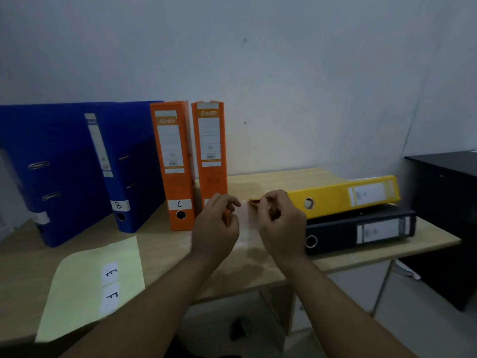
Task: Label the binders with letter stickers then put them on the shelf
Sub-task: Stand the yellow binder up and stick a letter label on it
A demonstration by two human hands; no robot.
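Four binders stand along the wall: a blue binder (51,177) with a small white label, a blue binder marked B (134,164), an orange binder marked C (173,164) and a second orange binder (210,151). To the right, a yellow binder (348,195) lies flat on a black binder (361,231). My left hand (216,228) and my right hand (280,223) are pinched together in front of the second orange binder's lower spine. A pale, blurred sticker (247,218) stretches between them. A yellow backing sheet (85,288) holds stickers E (111,273) and F (111,295).
The wooden table (165,244) runs along a white wall, and its front edge is near my forearms. A black cabinet (444,202) stands past the table's right end. Under the table are metal legs and a dark object on the floor.
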